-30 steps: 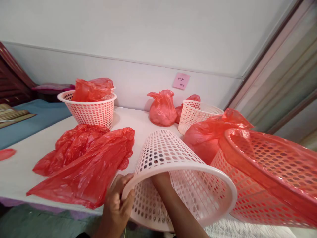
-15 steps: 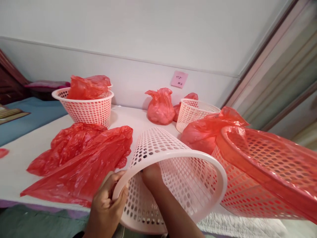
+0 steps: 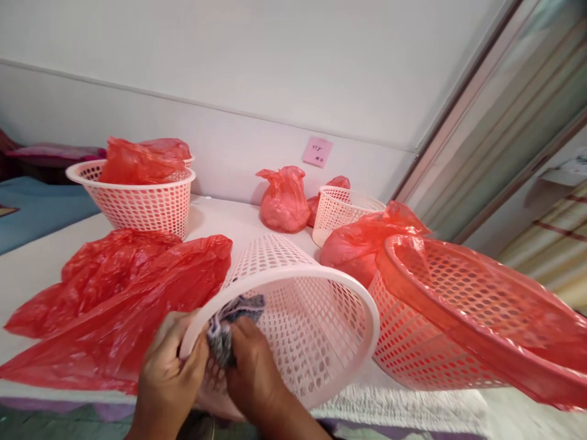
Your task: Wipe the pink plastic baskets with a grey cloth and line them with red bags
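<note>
A pale pink perforated plastic basket [image 3: 316,342] lies tilted on its side, its mouth facing me. My left hand [image 3: 172,360] is closed around the left part of its rim, thumb on the inner side. Inside the mouth, near that same rim, my right hand [image 3: 252,366] grips a bunched grey cloth [image 3: 224,342] with lighter edging and presses it to the inner wall. Crumpled red plastic bags [image 3: 123,305] lie to the left of the basket.
At right stands a basket [image 3: 413,342] lined with a red bag. Behind are a white basket [image 3: 142,205] holding red bags, a smaller white basket [image 3: 334,214] and a tied red bag [image 3: 285,201]. A pink note [image 3: 317,151] sticks to the wall [image 3: 229,49].
My right hand has come from deep in the basket out to the left rim, bringing the grey cloth into sight. My left hand keeps its hold. The view has shifted a little.
</note>
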The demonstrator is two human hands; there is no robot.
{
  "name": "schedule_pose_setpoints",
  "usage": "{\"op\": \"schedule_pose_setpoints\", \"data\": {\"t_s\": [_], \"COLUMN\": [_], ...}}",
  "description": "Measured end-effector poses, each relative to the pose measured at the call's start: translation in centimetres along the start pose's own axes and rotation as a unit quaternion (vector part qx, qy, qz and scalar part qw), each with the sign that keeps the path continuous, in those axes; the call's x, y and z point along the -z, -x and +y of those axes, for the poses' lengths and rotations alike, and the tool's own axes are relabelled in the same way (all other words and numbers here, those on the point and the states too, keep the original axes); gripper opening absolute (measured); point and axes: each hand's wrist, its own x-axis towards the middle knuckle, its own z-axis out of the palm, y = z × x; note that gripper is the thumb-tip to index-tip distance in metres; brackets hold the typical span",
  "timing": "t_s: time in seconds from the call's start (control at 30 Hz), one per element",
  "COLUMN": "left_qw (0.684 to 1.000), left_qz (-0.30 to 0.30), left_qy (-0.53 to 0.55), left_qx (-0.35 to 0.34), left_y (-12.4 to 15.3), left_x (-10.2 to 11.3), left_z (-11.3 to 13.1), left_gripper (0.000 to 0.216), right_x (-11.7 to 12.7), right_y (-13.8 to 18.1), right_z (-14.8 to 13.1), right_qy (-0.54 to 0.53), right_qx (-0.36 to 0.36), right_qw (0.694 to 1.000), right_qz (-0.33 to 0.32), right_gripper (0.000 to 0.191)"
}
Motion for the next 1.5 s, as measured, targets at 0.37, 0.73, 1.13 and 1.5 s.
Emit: {"op": "schedule_pose_setpoints", "data": {"t_s": [0.37, 0.73, 1.13, 1.5], "left_qw": [0.996, 0.999, 0.994, 0.941], "left_qz": [0.064, 0.054, 0.028, -0.082], "left_qy": [-0.015, -0.004, 0.051, 0.202], "left_qx": [0.052, 0.004, 0.091, 0.260], "left_y": [-1.7, -2.3, -2.3, -0.2], "left_x": [-0.2, -0.9, -1.2, -3.7], "left_z": [-0.2, 0.7, 0.9, 1.9], "left_gripper": [0.012, 0.008, 0.013, 0.054], "right_x": [3.0, 2.4, 0.5, 0.8], "right_y": [1.4, 3.7, 5.0, 2.7], "right_z": [2.2, 2.2, 2.0, 0.3], "right_qy": [0.283, 0.316, 0.206, 0.065], "right_qx": [-0.061, -0.040, -0.028, 0.003], "right_qw": [0.955, 0.946, 0.971, 0.997], "right_qz": [-0.068, -0.067, -0.118, 0.047], "right_gripper": [0.013, 0.017, 0.066, 0.056]}}
